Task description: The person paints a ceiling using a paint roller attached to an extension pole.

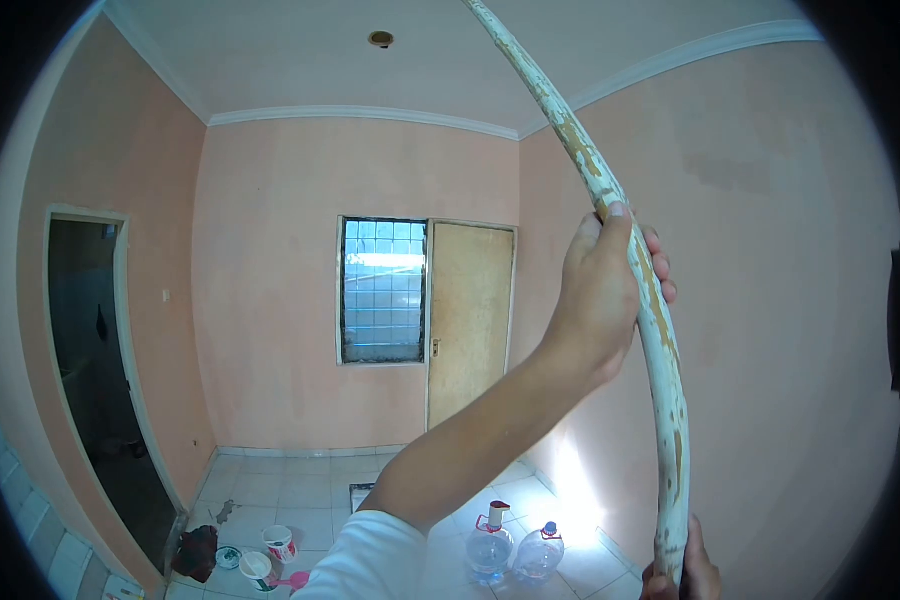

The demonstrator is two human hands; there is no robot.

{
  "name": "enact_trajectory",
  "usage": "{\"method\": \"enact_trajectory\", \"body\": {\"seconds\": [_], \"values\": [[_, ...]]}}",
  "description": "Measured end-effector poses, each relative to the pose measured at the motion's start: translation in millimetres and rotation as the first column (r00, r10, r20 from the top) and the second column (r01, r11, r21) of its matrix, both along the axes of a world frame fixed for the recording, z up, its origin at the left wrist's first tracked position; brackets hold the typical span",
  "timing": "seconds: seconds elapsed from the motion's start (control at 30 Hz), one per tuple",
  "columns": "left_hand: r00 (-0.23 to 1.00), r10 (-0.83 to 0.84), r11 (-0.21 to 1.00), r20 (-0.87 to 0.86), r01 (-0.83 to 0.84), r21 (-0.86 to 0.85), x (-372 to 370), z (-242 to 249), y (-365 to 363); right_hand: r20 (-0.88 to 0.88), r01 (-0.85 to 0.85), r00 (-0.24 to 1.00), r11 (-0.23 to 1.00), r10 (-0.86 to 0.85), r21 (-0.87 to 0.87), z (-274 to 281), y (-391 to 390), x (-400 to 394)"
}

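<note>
A long wooden pole (663, 400), spotted with flaking pale paint over tan wood, rises from the bottom right and leaves the view at the top. It looks bowed through the wide lens. My left hand (610, 265) is closed around its upper part, thumb lying along the near side, with the forearm reaching across from a white sleeve. Lower down, near the bottom edge, my right hand (698, 570) grips the same pole and is partly cut off by the frame. Whatever is at the pole's top end is out of sight.
Two large clear bottles (489, 552) stand on the tiled floor (305, 490). Left of them are open paint tubs (257, 570), a pink scoop (295, 580) and a dark cloth (196, 553). A wooden door (470, 300) and barred window (383, 290) fill part of the far wall.
</note>
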State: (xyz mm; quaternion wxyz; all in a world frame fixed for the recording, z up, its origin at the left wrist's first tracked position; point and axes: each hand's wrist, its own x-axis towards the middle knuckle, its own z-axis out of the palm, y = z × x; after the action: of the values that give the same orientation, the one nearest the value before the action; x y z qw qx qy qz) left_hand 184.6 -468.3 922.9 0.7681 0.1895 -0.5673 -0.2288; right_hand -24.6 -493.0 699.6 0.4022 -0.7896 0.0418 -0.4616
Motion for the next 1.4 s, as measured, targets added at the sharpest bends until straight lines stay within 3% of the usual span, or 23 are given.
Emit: {"method": "enact_trajectory", "body": {"seconds": [0.27,0.37,0.57,1.1,1.4], "values": [[0.997,-0.037,0.999,-0.062,0.038,0.010,27.3,14.2,-35.0,0.069,-0.072,0.995,0.997,0.071,0.010,15.7,-31.4,21.0],[0.994,-0.041,0.999,-0.101,0.043,0.018,18.5,8.9,-40.8,-0.035,-0.060,0.997,0.986,0.066,0.153,23.1,-24.2,4.6],[0.988,-0.062,0.996,-0.141,0.071,0.056,-37.1,-24.9,-15.3,-0.021,-0.040,0.999,0.992,0.043,0.121,-15.7,8.8,-59.5],[0.975,0.098,0.988,-0.202,-0.071,0.137,-73.4,-15.1,17.0,-0.044,-0.033,0.998,0.995,0.037,0.089,-10.3,66.4,-113.0],[0.989,0.092,0.990,-0.113,-0.079,0.117,-95.4,-15.5,58.6,-0.023,-0.022,0.999,0.992,0.025,0.120,-6.4,108.6,-125.3]]}}
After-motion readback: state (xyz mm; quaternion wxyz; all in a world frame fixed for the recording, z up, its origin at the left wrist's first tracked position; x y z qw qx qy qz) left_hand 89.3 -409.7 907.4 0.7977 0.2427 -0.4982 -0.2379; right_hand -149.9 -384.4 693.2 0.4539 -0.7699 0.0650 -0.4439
